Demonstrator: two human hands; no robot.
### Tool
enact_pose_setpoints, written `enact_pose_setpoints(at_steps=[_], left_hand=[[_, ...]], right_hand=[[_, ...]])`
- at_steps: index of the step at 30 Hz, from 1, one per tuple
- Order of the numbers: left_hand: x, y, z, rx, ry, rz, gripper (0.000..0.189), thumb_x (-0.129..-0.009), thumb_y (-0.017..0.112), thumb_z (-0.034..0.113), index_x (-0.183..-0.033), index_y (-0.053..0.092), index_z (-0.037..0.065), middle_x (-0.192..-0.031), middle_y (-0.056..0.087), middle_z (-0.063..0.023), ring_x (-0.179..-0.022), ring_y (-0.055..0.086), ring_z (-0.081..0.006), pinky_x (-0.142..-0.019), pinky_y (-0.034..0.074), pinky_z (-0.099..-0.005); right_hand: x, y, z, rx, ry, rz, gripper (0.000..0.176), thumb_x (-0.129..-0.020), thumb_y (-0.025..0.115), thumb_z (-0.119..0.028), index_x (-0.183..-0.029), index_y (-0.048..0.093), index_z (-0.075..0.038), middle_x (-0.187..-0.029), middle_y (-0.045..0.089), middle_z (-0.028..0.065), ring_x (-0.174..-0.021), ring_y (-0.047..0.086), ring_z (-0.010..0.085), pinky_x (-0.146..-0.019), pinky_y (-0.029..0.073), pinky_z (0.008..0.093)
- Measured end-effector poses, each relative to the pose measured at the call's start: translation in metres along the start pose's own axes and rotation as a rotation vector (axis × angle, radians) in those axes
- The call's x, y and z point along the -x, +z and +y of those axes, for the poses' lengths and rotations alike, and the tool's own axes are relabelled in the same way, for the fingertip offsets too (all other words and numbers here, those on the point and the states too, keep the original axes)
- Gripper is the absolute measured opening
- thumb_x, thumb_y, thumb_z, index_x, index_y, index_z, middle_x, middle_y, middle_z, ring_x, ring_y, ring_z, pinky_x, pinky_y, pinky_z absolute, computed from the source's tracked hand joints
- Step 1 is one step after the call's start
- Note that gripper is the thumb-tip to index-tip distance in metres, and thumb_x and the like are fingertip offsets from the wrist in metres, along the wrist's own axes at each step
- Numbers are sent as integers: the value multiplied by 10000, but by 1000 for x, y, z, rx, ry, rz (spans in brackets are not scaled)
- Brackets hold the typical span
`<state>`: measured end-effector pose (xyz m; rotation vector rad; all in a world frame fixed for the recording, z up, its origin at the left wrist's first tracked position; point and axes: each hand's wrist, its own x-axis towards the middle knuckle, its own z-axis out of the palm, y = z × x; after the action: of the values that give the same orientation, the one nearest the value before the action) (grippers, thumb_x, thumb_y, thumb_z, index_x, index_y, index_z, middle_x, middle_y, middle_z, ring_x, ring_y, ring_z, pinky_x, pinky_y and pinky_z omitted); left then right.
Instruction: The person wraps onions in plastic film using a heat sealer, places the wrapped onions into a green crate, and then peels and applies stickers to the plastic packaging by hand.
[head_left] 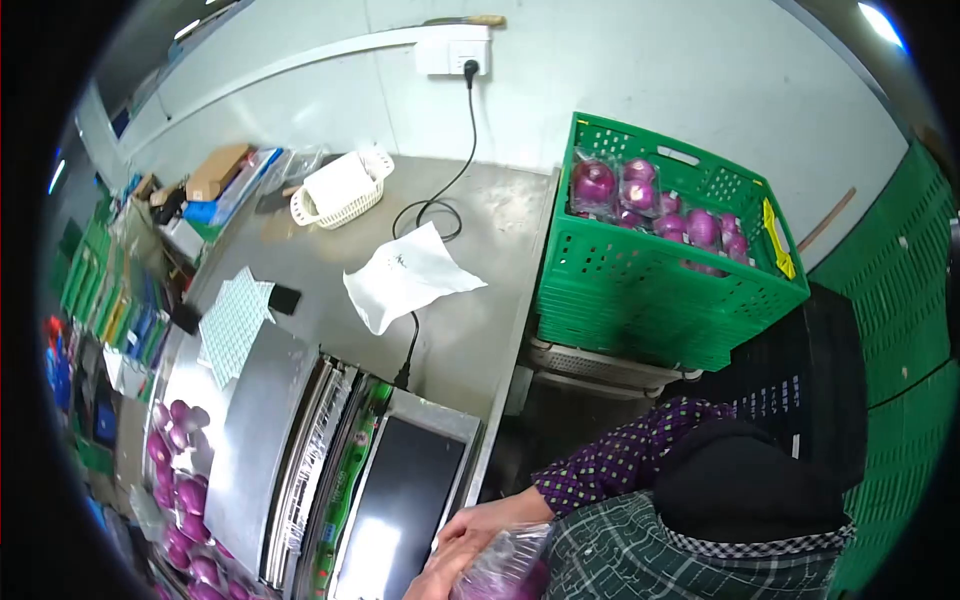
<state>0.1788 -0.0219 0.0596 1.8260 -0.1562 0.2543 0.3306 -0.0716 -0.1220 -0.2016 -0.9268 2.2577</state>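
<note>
At the bottom edge, my right hand comes out of a purple dotted sleeve. Its fingers curve around a pack of red onions in clear, wrinkled film; the lower part of the pack is cut off by the frame. Just left of the hand lies the black plate of a wrapping machine. Beside it are a green printed strip and a sloping metal panel. My left hand is out of sight.
Wrapped red onions fill a green crate on stacked crates at the right. Loose red onions lie left of the machine. A white sheet, a cream basket and a black power cord are on the metal counter.
</note>
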Motion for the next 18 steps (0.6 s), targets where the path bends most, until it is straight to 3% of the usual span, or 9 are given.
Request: enact_pose_setpoints(at_steps=[2,4,6,8,9,10,12,14,18], left_hand=[[39,37,-15,223,-534,279,896,-694,748,351,-1391,303,6,-1332,434,-204,-1229,435,-354,-994,399,-464],[117,81,-98,906,-553,672,891,-698,741,335,-1396,291,13,-1336,431,-199,-1228,439,-347,-1012,384,-465],[78,90,-116,1120,-409,1076,744,-825,617,337,-1410,279,26,-1345,426,-182,-1205,460,-335,-1022,378,-467],[-25,70,-79,919,-539,1003,719,-870,572,350,-1427,251,27,-1365,407,-185,-1242,425,-321,-1049,338,-457],[-60,68,-87,754,-422,890,708,-886,560,342,-1432,239,26,-1382,390,-188,-1268,396,-317,-1064,311,-447],[-91,66,-95,593,-301,773,696,-902,548,334,-1438,228,26,-1398,374,-190,-1293,368,-313,-1079,283,-437],[-149,64,-96,616,-171,594,677,-921,534,318,-1439,217,19,-1427,336,-197,-1325,327,-313,-1096,246,-418],[-176,61,-107,659,-323,522,583,-930,541,274,-1375,323,-34,-1340,454,-213,-1253,438,-292,-1064,307,-392],[-194,75,-145,733,-699,616,389,-937,540,210,-1222,501,-52,-1078,631,-155,-978,599,-212,-892,453,-316]], right_hand=[[29,-1,-11,924,-351,134,361,-948,502,-336,-1004,582,12,-1115,578,111,-979,560,184,-823,454,303],[59,6,-14,-586,129,532,523,-967,380,-486,-1132,583,-34,-1170,562,74,-995,550,156,-862,446,304],[76,26,-38,-316,-98,606,534,-973,345,-503,-1137,571,-47,-988,616,68,-905,557,108,-845,446,282],[92,10,-65,525,-267,842,517,-991,324,-463,-1122,578,-32,-1020,616,73,-937,544,98,-875,435,286],[109,14,-91,427,-357,1022,457,-991,368,-404,-1104,588,-20,-1059,615,70,-954,545,104,-876,438,285],[128,19,-126,-115,-471,1008,378,-971,442,-358,-1057,605,-28,-987,627,30,-846,562,90,-783,465,267],[200,3,-182,43,-486,1159,269,-967,460,-292,-952,616,-73,-888,629,9,-797,590,85,-732,489,267],[288,-1,-241,372,-629,1284,274,-950,467,-291,-1015,607,-64,-944,628,25,-839,599,98,-733,501,278],[444,-18,-320,275,-837,1590,436,-907,545,-379,-1121,565,0,-1017,616,97,-876,617,177,-788,524,334]])
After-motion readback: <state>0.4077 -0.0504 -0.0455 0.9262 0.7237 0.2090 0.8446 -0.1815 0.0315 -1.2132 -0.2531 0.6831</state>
